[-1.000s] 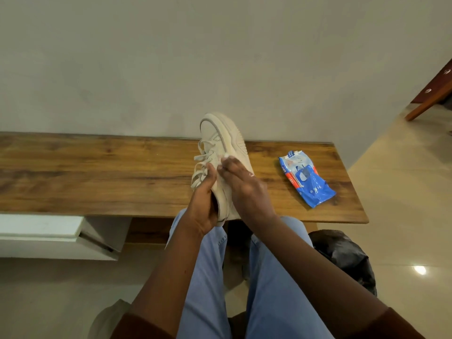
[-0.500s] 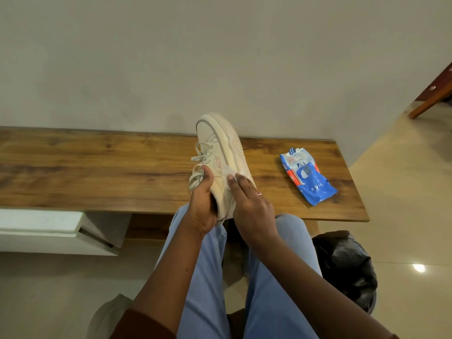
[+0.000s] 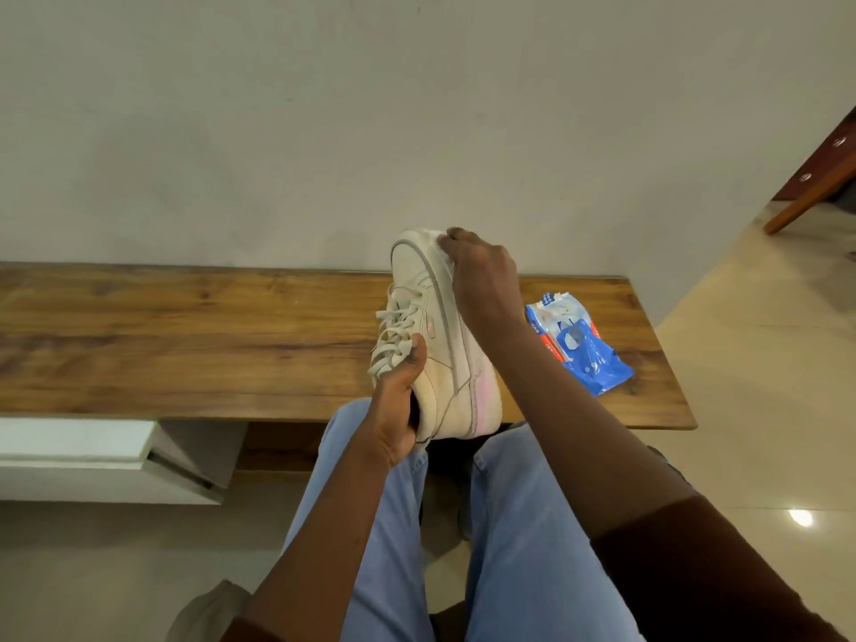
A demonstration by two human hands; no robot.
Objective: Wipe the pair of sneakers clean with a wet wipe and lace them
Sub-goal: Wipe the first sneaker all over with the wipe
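Head view: the left hand (image 3: 393, 410) grips the sneaker (image 3: 440, 359) at its heel end. The thumb lies up along the laces (image 3: 393, 331) and the fingers are wrapped behind the collar, out of sight. The sneaker is held off the bench (image 3: 185, 340), above the knees. Its toe points up and away from the grip and its sole faces right. A pink patch shows on the side of the sole just right of the grip.

At the far end from the grip, the right hand (image 3: 481, 271) is curled over the toe. Its fingertips press a white wipe (image 3: 435, 237) against the toe's rim. Only a small edge of the wipe shows beyond the fingers.

The laces are threaded and sit loose just above the left thumb.

Right of the grip, past the right forearm, a blue and white pack (image 3: 579, 345) lies flat on the bench, apart from the sneaker. Below the grip are the person's legs in blue jeans (image 3: 532, 525)
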